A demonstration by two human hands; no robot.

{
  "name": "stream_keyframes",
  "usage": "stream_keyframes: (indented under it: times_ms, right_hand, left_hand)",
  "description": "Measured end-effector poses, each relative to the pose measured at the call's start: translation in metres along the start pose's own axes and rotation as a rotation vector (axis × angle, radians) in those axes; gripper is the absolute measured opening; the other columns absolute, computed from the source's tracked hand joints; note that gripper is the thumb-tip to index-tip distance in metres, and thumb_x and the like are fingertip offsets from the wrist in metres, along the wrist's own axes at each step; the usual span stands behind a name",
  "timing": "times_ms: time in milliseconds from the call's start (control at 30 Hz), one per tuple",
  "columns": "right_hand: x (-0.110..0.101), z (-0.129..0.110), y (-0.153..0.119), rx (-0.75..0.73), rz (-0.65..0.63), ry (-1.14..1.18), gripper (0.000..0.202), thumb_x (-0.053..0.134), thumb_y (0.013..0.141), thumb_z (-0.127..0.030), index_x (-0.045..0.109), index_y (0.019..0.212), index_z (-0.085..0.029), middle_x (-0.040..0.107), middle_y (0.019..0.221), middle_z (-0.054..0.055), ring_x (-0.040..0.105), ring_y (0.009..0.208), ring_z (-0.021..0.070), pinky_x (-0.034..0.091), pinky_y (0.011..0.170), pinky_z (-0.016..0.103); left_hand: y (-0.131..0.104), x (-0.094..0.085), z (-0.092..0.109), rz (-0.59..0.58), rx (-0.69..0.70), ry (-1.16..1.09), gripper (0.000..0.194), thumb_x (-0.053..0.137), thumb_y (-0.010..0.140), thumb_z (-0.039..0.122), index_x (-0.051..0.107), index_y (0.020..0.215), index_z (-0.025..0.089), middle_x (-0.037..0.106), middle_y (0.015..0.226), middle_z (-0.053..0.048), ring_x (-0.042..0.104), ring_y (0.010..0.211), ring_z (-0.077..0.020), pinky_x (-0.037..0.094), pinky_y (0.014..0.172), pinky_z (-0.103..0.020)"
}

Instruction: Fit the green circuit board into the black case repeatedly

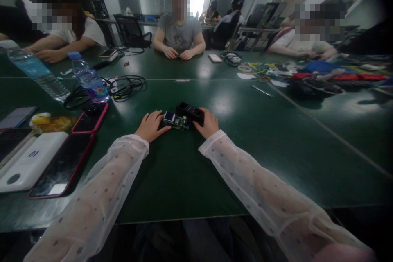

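On the green table in front of me lies a small green circuit board point(181, 122) with a little screen at its left end. My left hand point(150, 126) rests beside that end, fingers stretched out and spread. Its thumb and fingertips come up to the board's edge; whether they touch it I cannot tell. Just behind the board, and against it, is a black plastic case point(188, 109) with an opening at its left. My right hand point(209, 123) is closed round the case's right end, with the thumb at the near side close to the board.
At left are two water bottles point(89, 77), black cables point(130, 88), a pink-edged phone point(90, 118), a white power bank point(32, 157) and a dark red-edged phone point(63, 166). A metal tool point(262, 91) lies right of centre, before piled cables point(325, 75). Several people sit around.
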State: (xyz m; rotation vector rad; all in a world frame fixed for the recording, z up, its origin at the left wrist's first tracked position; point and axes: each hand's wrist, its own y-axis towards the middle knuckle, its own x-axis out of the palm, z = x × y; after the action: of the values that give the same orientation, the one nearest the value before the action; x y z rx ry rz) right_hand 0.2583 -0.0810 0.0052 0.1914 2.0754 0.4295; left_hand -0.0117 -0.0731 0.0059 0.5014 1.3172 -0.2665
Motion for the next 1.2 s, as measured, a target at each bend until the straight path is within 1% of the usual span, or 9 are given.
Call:
stream_keyframes:
  times_ms: [133, 533, 767, 967, 1200]
  right_hand:
    - [-0.0002, 0.0002, 0.0003, 0.002, -0.009, -0.003, 0.059, 0.061, 0.074, -0.029, 0.041, 0.129, -0.019, 0.056, 0.126, 0.016, 0.052, 0.114, 0.0373, 0.045, 0.087, 0.058]
    - [0.0008, 0.0014, 0.0005, -0.005, 0.003, 0.001, 0.06, 0.062, 0.073, -0.028, 0.041, 0.129, -0.02, 0.057, 0.124, 0.016, 0.053, 0.113, 0.0371, 0.044, 0.086, 0.058]
    - [0.0014, 0.0008, -0.0001, 0.0, 0.014, -0.008, 0.059, 0.062, 0.073, -0.027, 0.041, 0.129, -0.021, 0.057, 0.123, 0.015, 0.053, 0.113, 0.0372, 0.045, 0.085, 0.058]
    - [0.0019, 0.002, 0.0003, 0.0, 0.009, -0.007, 0.059, 0.063, 0.073, -0.028, 0.042, 0.128, -0.019, 0.057, 0.125, 0.016, 0.053, 0.113, 0.0377, 0.045, 0.086, 0.058]
    - [0.0018, 0.0027, 0.0004, -0.007, 0.013, 0.004, 0.059, 0.064, 0.074, -0.03, 0.042, 0.128, -0.021, 0.057, 0.123, 0.015, 0.053, 0.113, 0.0366, 0.045, 0.085, 0.057]
  left_hand:
    - [0.0001, -0.0015, 0.0009, -0.021, -0.006, -0.003, 0.069, 0.033, 0.09, 0.066, 0.041, 0.138, 0.016, 0.037, 0.147, -0.014, 0.03, 0.137, -0.0304, 0.022, 0.112, -0.052]
    - [0.0006, -0.0016, 0.0016, -0.015, -0.007, -0.009, 0.069, 0.034, 0.09, 0.065, 0.041, 0.137, 0.016, 0.037, 0.147, -0.014, 0.029, 0.138, -0.0306, 0.021, 0.112, -0.052]
    - [0.0001, 0.0014, -0.0002, 0.008, -0.001, -0.013, 0.066, 0.036, 0.09, 0.065, 0.041, 0.137, 0.02, 0.038, 0.147, -0.012, 0.029, 0.138, -0.0301, 0.022, 0.112, -0.051]
    - [-0.0001, 0.0023, -0.0009, 0.008, 0.001, -0.004, 0.068, 0.033, 0.09, 0.066, 0.042, 0.137, 0.018, 0.038, 0.147, -0.013, 0.03, 0.137, -0.0303, 0.022, 0.112, -0.05]
    - [-0.0002, 0.0016, -0.0006, 0.002, 0.006, 0.004, 0.071, 0.031, 0.09, 0.067, 0.04, 0.138, 0.016, 0.037, 0.147, -0.013, 0.029, 0.138, -0.03, 0.022, 0.112, -0.051]
